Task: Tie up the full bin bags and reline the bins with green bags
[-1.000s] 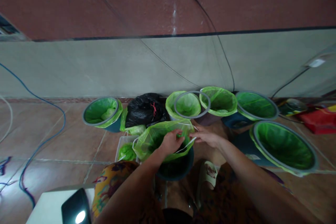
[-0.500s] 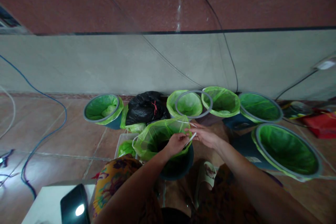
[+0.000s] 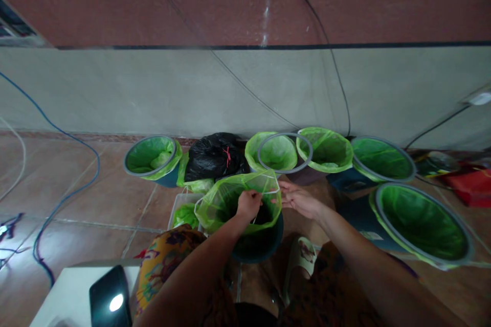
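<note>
A translucent green garbage bag hangs with its mouth open in a dark trash bin between my legs. White drawstring shows along the right part of its edge. Over the bag's mouth, my left hand is closed in a pinch, with a thin white strand below its fingers that looks like part of the drawstring. My right hand is at the bag's right edge, fingers stretched out and partly behind the thin film. Its fingertips are blurred through the plastic.
Lined bins stand along the wall, one at left and others at right. A loose grey ring lies across two of them. Nearby are a tied black bag, a clear box and a phone on a white surface.
My left hand has moved left and slightly up, away from the bag's right edge to over its mouth. The right hand's fingers have shifted slightly down and spread beside the edge.
</note>
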The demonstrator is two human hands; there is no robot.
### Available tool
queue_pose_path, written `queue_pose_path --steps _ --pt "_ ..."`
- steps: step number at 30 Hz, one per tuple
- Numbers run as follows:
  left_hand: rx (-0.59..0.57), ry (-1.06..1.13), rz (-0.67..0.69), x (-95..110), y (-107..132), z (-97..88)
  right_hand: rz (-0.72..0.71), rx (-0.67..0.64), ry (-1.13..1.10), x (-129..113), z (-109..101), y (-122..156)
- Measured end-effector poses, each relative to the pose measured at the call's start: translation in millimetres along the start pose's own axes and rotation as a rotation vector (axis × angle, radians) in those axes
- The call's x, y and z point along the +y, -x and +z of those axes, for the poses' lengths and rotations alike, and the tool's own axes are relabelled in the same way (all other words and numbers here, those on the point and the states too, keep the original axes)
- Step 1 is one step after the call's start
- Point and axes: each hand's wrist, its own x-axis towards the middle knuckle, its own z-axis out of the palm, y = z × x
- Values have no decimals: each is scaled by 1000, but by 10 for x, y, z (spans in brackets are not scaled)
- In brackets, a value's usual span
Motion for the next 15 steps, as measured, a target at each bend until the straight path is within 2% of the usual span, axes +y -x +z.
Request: queue_pose_path --steps 3,8,15 --pt "13 -102 -59 -28 12 -8 -16 -10 26 24 4 -5" --pt "-124 -49 29 -16 65 92 -7 0 35 89 20 -57" --pt "-174 -40 38 -27 46 106 -16 -41 58 113 77 -96"
